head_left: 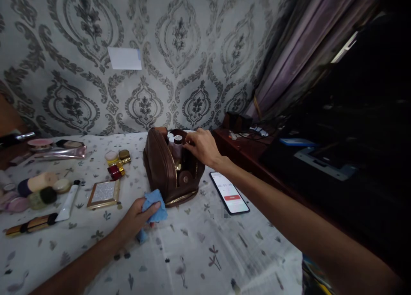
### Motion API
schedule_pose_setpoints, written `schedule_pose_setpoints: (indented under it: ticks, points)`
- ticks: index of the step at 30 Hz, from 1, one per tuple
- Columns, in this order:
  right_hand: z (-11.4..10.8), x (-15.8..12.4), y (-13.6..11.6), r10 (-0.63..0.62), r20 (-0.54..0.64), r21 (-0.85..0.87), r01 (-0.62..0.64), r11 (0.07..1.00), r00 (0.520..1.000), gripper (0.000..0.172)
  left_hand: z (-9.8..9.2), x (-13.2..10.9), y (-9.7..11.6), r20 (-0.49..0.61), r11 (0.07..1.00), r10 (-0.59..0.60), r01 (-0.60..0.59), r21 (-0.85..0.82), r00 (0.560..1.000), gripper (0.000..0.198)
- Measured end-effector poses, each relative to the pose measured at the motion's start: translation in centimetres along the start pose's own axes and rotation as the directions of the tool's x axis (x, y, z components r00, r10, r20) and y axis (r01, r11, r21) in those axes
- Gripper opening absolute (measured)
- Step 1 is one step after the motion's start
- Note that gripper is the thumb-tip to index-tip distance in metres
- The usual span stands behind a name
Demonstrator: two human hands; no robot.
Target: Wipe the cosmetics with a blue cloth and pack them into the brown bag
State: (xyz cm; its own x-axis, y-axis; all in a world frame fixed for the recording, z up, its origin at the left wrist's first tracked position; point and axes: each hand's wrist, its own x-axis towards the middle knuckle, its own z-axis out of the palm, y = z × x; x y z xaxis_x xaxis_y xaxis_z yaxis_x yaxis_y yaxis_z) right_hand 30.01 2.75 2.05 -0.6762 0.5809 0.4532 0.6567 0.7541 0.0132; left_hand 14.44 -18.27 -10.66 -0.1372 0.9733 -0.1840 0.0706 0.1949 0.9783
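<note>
A brown zip-up makeup bag (157, 171) stands with its top unzipped, and several bottles show inside, one of them a bottle with a dark cap (177, 147). My right hand (203, 146) reaches to the bag's opening from the right. Its fingers are curled together beside the dark-capped bottle, and what they hold, if anything, is hidden. In front of the bag's lower left corner, my left hand (141, 216) is closed around a crumpled blue cloth (154, 205).
A lit phone (230, 194) lies right of the bag. To the left are a glittery compact (103, 194), small gold and red bottles (116, 171), a white tube (68, 201), and several other cosmetics. A dark red cabinet (239, 151) adjoins on the right; the patterned wall (173, 72) stands behind.
</note>
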Motion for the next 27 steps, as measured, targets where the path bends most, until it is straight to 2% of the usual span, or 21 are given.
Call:
schedule_pose_setpoints:
  ticks: [6,13,18,21,24,27]
  points:
    - [-0.3,-0.2,0.0,0.027,0.104,-0.082,-0.018,0.996,0.994,0.012,0.2,-0.2,0.2,-0.008,0.999,-0.039,0.039,0.014,0.999,0.059]
    - [-1.4,0.0,-0.5,0.019,0.17,-0.173,0.01,0.985,0.985,0.019,0.2,-0.1,-0.6,-0.034,0.999,-0.036,0.037,0.023,0.999,0.054]
    - [-1.6,-0.3,-0.2,-0.026,0.194,-0.143,0.055,0.988,0.981,0.022,0.1,0.0,-0.9,-0.027,0.998,-0.059,0.06,0.033,0.998,0.051]
    - [-1.3,-0.6,0.4,-0.052,0.166,-0.103,0.07,0.992,0.985,0.023,0.1,0.1,-1.0,-0.027,0.998,-0.057,0.057,-0.004,0.998,0.05]
    - [-1.4,-0.6,0.5,-0.054,0.147,-0.073,0.065,0.995,0.988,0.033,0.1,0.1,-1.0,-0.024,0.999,-0.053,0.053,-0.01,0.998,0.05]
    - [-1.8,-0.3,0.0,-0.069,0.204,-0.108,0.092,0.99,0.977,0.031,0.1,0.0,-0.8,-0.013,0.999,-0.034,0.034,0.006,0.999,0.049]
